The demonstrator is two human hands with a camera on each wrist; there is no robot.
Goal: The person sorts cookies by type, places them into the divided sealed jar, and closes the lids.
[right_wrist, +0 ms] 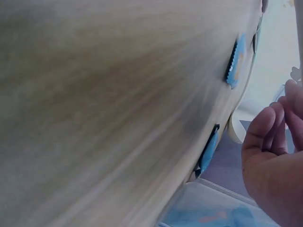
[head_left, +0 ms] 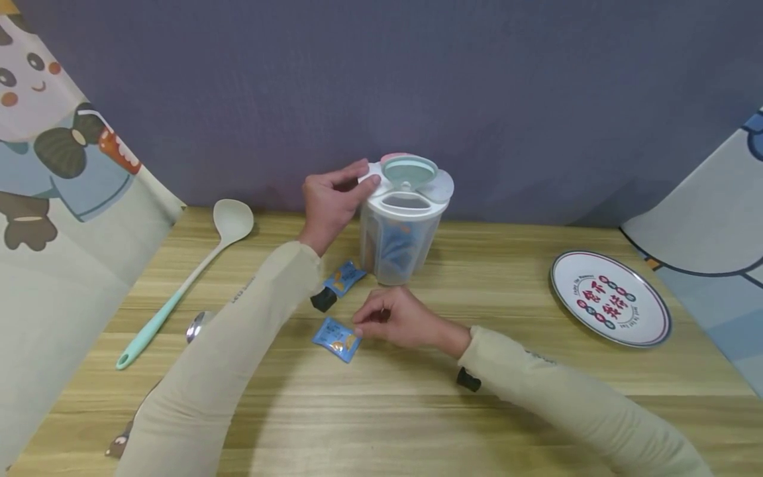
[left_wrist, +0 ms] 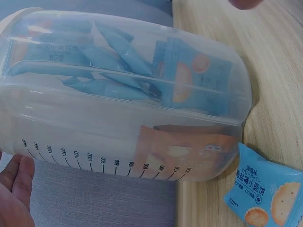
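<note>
My left hand [head_left: 335,202] holds the white lid edge of a clear divided storage canister [head_left: 398,255], thumb on top. The canister stands upright; its round green flap [head_left: 410,171] shows on the lid. Inside, blue biscuit packets [left_wrist: 118,56] fill one compartment and an orange packet [left_wrist: 189,153] sits in another. My right hand [head_left: 405,319] hovers with loosely bent fingers beside a blue biscuit packet [head_left: 337,339] on the table, holding nothing visible. A second blue biscuit packet [head_left: 344,277] lies at the canister's foot, near the left wrist.
On the left lies a ladle [head_left: 233,222] with a mint handle. Partly behind the left sleeve is a shiny metal object [head_left: 199,324]. A white plate [head_left: 610,298] with red lettering rests at the right. A dark fabric wall [head_left: 507,112] closes off the back of the wooden table.
</note>
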